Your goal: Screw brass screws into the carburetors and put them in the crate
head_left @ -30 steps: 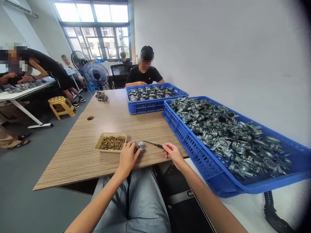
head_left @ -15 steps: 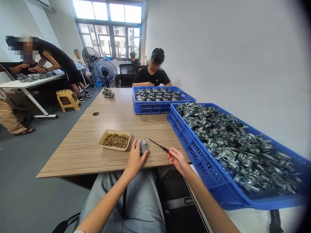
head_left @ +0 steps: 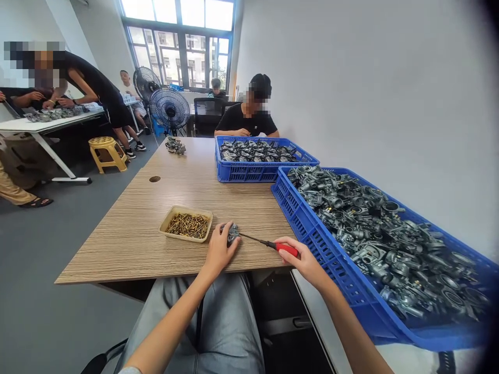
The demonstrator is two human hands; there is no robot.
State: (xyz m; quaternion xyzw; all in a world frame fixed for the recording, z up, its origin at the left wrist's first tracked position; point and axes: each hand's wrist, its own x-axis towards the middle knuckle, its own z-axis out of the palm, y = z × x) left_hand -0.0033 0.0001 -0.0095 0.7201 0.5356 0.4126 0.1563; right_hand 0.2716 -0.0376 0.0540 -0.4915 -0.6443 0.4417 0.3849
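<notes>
My left hand (head_left: 222,248) is closed around a small grey metal casting (head_left: 233,234), pressed against the tabletop near its front edge. Fingers cover part of the casting. In my right hand (head_left: 303,259) is a screwdriver (head_left: 286,249) with a red handle and a long dark shaft. The shaft points left and its tip meets the right side of the casting. Just left of my left hand stands a cream plastic tub (head_left: 160,228) holding many small brass pieces.
To the right, a large blue crate (head_left: 312,241) is heaped with metal castings. Behind it sits a second blue crate (head_left: 253,173) of similar parts, with a person (head_left: 249,117) beyond. More castings (head_left: 175,146) lie at the far left of the wooden table (head_left: 128,234). Fans (head_left: 170,110) stand behind.
The screwdriver tip has come from beside the casting to touch it. My right hand has shifted slightly right, and more of the red handle shows. My left hand still holds the casting.
</notes>
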